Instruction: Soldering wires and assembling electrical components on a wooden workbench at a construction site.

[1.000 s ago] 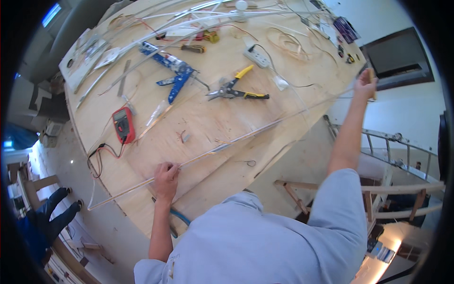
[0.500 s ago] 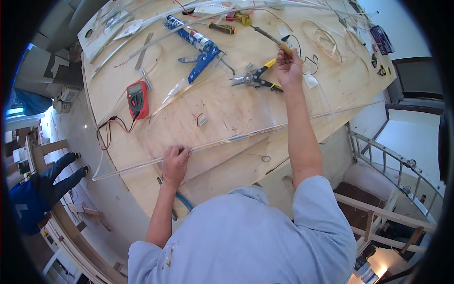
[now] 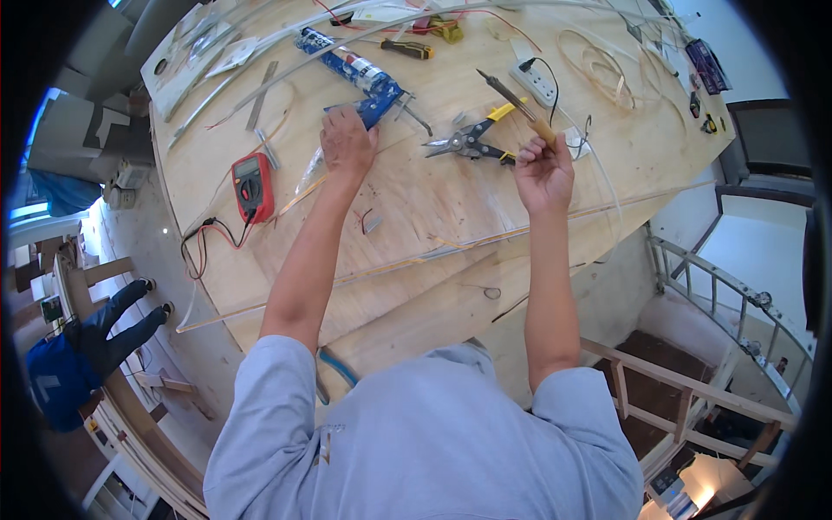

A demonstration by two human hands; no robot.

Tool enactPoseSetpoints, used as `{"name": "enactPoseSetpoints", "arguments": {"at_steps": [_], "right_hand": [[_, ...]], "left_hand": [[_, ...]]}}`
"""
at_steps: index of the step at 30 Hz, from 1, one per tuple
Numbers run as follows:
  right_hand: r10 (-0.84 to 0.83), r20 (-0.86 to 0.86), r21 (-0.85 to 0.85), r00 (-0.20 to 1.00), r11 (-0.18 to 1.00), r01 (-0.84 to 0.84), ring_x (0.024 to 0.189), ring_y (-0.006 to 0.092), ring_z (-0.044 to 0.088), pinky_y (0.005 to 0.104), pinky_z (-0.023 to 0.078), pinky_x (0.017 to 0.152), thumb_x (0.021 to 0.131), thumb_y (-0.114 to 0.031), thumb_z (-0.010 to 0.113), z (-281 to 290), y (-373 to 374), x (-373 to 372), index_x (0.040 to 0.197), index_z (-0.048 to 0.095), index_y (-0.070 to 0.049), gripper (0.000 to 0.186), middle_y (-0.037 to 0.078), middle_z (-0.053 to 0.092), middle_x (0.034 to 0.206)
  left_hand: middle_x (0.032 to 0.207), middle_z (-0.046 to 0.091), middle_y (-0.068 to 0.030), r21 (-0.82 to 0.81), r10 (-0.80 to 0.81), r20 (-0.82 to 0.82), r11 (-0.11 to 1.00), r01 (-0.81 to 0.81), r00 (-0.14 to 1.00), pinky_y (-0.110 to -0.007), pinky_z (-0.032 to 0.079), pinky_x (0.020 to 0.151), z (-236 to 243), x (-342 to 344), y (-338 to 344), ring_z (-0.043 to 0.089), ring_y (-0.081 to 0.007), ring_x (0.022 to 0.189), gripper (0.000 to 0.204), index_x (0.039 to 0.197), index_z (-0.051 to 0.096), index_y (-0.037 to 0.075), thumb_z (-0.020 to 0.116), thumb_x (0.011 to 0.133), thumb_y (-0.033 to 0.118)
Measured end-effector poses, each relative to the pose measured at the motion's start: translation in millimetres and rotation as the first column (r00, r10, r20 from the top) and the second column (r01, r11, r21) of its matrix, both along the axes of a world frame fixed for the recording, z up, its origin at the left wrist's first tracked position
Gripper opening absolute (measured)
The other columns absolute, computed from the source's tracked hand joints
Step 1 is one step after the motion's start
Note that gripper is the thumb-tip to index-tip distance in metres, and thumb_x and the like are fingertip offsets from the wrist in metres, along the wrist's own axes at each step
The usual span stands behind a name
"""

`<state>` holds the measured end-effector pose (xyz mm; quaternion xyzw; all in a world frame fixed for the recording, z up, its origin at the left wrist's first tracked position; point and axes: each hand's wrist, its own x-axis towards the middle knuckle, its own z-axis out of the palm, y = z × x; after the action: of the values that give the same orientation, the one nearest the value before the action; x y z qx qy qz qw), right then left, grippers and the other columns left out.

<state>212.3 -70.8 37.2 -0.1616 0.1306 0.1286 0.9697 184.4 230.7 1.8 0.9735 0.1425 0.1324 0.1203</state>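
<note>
My right hand (image 3: pixel 546 176) grips the wooden handle of a soldering iron (image 3: pixel 517 102), its dark tip raised up and to the left. Beneath it lie yellow-and-black tin snips (image 3: pixel 472 140), jaws pointing left. My left hand (image 3: pixel 348 146) covers the handle and trigger of a blue caulking gun (image 3: pixel 362 73), fingers curled round it; the gun still rests on the table. A long thin channel with a light strip (image 3: pixel 390 267) runs across the table in front of me, touched by neither hand. A small wired piece (image 3: pixel 371 224) sits just beyond it.
The plywood table (image 3: pixel 416 195) bears a red multimeter (image 3: pixel 252 186) with leads, a screwdriver (image 3: pixel 407 49), a white power strip (image 3: pixel 535 83) and coiled strip (image 3: pixel 598 74). Blue-handled pliers (image 3: pixel 338 367) lie near my body. Another person (image 3: pixel 65 373) stands left; a metal ladder (image 3: pixel 728 299) is right.
My left hand has left the thin channel and moved forward onto the caulking gun's handle. My right hand has come slightly nearer and rightward with the soldering iron.
</note>
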Motion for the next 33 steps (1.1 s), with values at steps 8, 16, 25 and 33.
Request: {"name": "enactPoseSetpoints", "arguments": {"at_steps": [8, 16, 25, 33], "right_hand": [[-0.082, -0.048, -0.027, 0.996, 0.996, 0.081, 0.07, 0.0193, 0.058, 0.0305, 0.048, 0.064, 0.092, -0.024, 0.058, -1.5, 11.1, -13.3, 0.09, 0.063, 0.001, 0.026, 0.009, 0.062, 0.075], [0.03, 0.083, 0.018, 0.996, 0.999, -0.032, 0.078, 0.0224, 0.064, 0.0325, 0.052, 0.071, 0.092, -0.025, 0.058, 2.5, 20.8, -30.1, 0.106, 0.062, -0.002, 0.026, 0.012, 0.067, 0.087], [0.033, 0.216, -0.053, 0.976, 0.998, -0.022, 0.089, 0.0241, 0.066, 0.0357, 0.053, 0.081, 0.095, -0.027, 0.055, 0.2, -22.7, -45.8, 0.12, 0.056, -0.006, 0.033, 0.016, 0.067, 0.101], [0.004, 0.229, -0.03, 0.973, 1.0, 0.003, 0.089, 0.025, 0.065, 0.0363, 0.053, 0.081, 0.094, -0.027, 0.056, -2.0, -35.0, -53.3, 0.12, 0.056, -0.006, 0.034, 0.017, 0.067, 0.1]], "left_hand": [[0.094, 0.065, -0.0184, -0.075, 0.008, -0.228, 0.997, -0.026, 0.974, -0.046, 0.05, 0.076, 4.6, 12.8, 0.6, 0.065, -0.0366, 0.086, 0.052, 0.114, 0.05, 0.006, 0.07, 0.076, 0.036], [0.09, 0.061, -0.0179, 0.137, -0.282, 0.037, 0.952, 0.275, 0.959, -0.044, 0.047, 0.079, 7.4, 24.1, 26.8, 0.061, -0.0334, 0.087, 0.048, 0.102, 0.058, 0.003, 0.073, 0.069, 0.034], [0.091, 0.058, -0.02, -0.21, -0.413, 0.108, 0.88, 0.427, 0.904, -0.045, 0.047, 0.079, 61.4, -43.2, 11.5, 0.058, -0.037, 0.087, 0.048, 0.101, 0.055, -0.003, 0.073, 0.067, 0.026], [0.095, 0.054, -0.0192, -0.22, -0.472, 0.022, 0.858, 0.464, 0.882, -0.044, 0.044, 0.08, 34.0, -99.3, -33.3, 0.055, -0.0374, 0.09, 0.043, 0.1, 0.052, -0.001, 0.07, 0.068, 0.021]]}}
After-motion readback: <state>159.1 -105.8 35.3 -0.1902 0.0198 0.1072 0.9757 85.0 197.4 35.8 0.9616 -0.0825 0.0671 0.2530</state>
